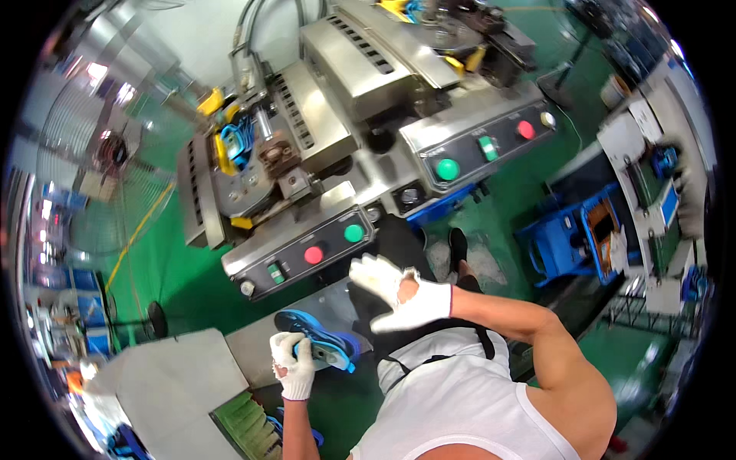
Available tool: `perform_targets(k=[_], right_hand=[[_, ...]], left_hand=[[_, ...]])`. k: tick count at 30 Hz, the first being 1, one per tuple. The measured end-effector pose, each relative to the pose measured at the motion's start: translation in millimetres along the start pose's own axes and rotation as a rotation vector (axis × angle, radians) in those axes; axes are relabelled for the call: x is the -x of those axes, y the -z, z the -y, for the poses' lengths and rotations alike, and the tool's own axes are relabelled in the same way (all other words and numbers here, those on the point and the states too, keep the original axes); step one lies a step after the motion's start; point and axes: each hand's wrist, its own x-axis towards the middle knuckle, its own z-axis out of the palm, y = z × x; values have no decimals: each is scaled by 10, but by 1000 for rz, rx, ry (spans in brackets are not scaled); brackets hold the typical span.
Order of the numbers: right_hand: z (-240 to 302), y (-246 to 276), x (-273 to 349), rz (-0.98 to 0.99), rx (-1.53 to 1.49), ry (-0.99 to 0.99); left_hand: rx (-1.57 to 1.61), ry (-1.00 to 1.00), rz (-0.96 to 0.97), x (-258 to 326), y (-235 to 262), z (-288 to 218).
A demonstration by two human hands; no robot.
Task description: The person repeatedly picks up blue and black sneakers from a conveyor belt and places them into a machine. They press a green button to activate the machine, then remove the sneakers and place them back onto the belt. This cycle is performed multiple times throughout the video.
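In a worn white glove, my left hand curls its fingers around the near side of a blue shoe. The shoe lies tilted over a grey metal surface in front of the machine; its dark end points away to the left. My right hand, also gloved and with a hole showing bare skin, is spread flat above my dark trousers and holds nothing. Just beyond it is the left control panel, with red and green buttons. Another blue shoe piece sits in the machine's left station, by a yellow clamp.
A metal machine with two stations spans the far side, its right panel also bearing buttons. At left stand a large fan and a grey table. A blue chair and a rack of parts are at right.
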Motion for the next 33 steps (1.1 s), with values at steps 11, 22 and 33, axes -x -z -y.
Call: perform_targets(k=[11,22,33], right_hand=[[24,-92,2123,-1047,-192,-347],[-1816,2976,4405,-2247,233,-813],[-3248,4126,6021,-1030,745,-1542]], left_hand=[[473,-865,539,-847,-1766,-3095],[446,-1113,961,-658,-2602,-3574],[125,-253,883,-383,-2411,-1775]])
